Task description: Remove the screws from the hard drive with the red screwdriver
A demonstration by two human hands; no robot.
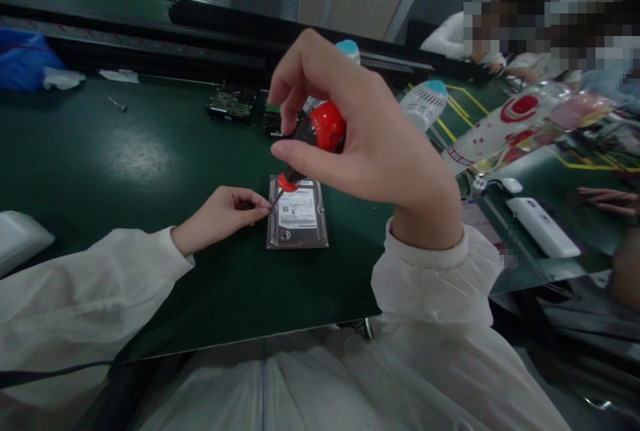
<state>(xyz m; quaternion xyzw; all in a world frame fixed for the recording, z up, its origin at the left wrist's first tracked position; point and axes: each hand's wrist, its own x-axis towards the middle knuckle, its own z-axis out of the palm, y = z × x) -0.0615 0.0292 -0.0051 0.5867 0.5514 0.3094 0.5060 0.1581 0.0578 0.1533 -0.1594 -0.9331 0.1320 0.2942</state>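
A silver hard drive (299, 214) with a white label lies flat on the green table, label side up. My right hand (350, 131) is closed around the red and black handle of a screwdriver (327, 125), held at a slant above the drive. The screwdriver's thin shaft points down to the drive's left edge. There my left hand (227, 214) pinches with thumb and forefinger close to the tip; whether it grips the shaft or a small screw is too small to tell.
Behind the drive lie a bare circuit-board drive (231, 103) and another partly hidden one. White devices with blue tops (425, 104) stand right of them. A blue bag (27, 59) is at far left, a white object (23, 241) nearer. Bottles (505, 124) and other people are on the right.
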